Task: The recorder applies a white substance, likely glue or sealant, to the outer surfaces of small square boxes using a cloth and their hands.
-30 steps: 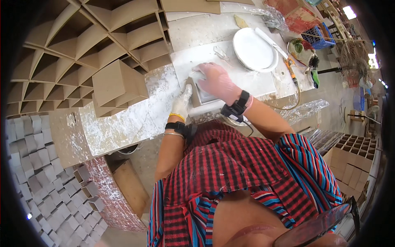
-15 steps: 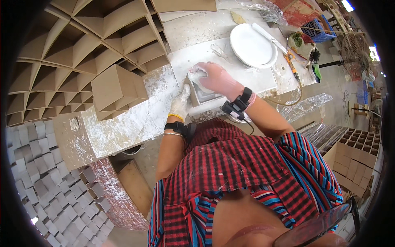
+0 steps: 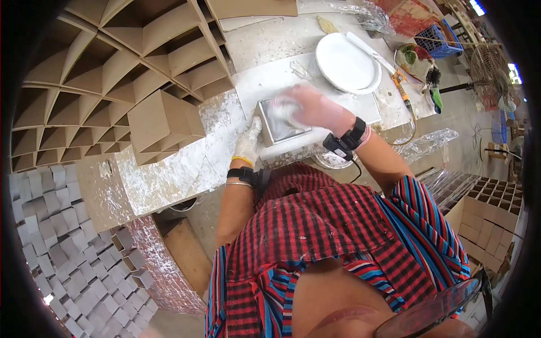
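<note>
A small open-topped box (image 3: 267, 135) with brown sides and a greyish inside rests on a white-smeared board. At its left side is my left hand (image 3: 248, 138), in a white-coated glove, fingers closed on the wall. My right hand (image 3: 309, 108), in a pinkish, whitened glove, is bent over the box's right part. Something whitish shows at its fingers, too blurred to name. Beyond the right hand lies a round white dish (image 3: 345, 62), with a long white strip (image 3: 363, 45) across its right edge.
Stacked open brown boxes (image 3: 121, 70) rise at the left, with a single brown box (image 3: 160, 121) in front. Many greyish boxes (image 3: 62, 242) cover the lower left. An orange-handled tool (image 3: 401, 90) with a hose lies right of the dish. Clear plastic film (image 3: 425, 143) is further right.
My right hand has moved right and slightly towards me, baring more of the box's inside. My left hand stays at the box's left wall.
</note>
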A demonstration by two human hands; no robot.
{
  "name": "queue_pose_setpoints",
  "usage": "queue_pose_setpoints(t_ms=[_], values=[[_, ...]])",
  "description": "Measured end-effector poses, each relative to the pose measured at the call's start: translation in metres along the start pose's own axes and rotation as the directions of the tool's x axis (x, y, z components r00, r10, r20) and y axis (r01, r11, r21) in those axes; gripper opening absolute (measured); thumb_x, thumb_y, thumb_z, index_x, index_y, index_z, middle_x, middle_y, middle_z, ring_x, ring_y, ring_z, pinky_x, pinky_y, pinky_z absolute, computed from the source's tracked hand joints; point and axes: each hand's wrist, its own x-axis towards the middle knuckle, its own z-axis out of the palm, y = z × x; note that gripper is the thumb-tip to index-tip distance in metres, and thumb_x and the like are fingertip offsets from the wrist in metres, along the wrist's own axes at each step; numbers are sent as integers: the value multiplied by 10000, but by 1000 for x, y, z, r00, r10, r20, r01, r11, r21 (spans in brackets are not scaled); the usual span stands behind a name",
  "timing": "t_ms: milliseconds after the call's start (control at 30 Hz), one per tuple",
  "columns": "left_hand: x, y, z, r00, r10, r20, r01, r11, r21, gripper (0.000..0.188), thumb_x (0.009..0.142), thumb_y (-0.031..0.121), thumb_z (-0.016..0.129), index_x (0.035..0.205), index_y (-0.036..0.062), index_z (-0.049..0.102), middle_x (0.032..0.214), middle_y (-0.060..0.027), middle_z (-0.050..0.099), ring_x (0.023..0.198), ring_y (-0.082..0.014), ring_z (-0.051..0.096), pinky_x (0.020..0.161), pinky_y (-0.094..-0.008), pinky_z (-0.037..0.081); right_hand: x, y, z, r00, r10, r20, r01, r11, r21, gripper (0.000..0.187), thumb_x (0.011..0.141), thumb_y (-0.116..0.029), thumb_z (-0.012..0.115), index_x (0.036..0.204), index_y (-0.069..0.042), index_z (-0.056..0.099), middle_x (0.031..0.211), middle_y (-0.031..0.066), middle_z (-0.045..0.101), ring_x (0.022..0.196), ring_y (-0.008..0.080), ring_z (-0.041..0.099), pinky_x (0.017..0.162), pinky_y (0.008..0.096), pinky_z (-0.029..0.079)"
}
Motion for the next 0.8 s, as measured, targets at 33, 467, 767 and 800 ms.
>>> queue_pose_setpoints(t_ms=[33,467,767,800], values=[[0,1,-1,1000,-12,-4,12,999,43,570,928,334,585,1412,100,397,1309,-63,514,1157,-212,522,955,-358,460,3,3,1,1000,1,2,-1,1000,0,424,711,-69,621,1133,-104,629,1021,162,626,1019,333,565,912,416,448],[2,-1,-1,1000,-11,27,11,1000,-9,532,945,298,557,1416,115,391,1359,-65,473,1193,-247,496,976,-413,464,-13,15,9,996,-46,-71,33,984,-174,377,723,-44,621,1092,-120,598,1004,129,605,991,324,556,886,417,446],[7,-7,-13,994,61,87,-66,997,52,558,945,323,551,1426,107,369,1368,-63,462,1191,-259,494,980,-403,461,-14,16,1,983,-137,120,120,983,142,461,701,14,575,1141,-121,611,1132,121,600,1058,317,539,949,394,425],[7,-6,-12,994,59,88,-64,997,53,558,945,323,551,1426,107,369,1368,-63,462,1191,-259,494,980,-403,461,-12,12,-3,994,-9,111,-1,995,95,452,700,4,589,1130,-129,620,1138,110,597,1065,305,540,947,396,422]])
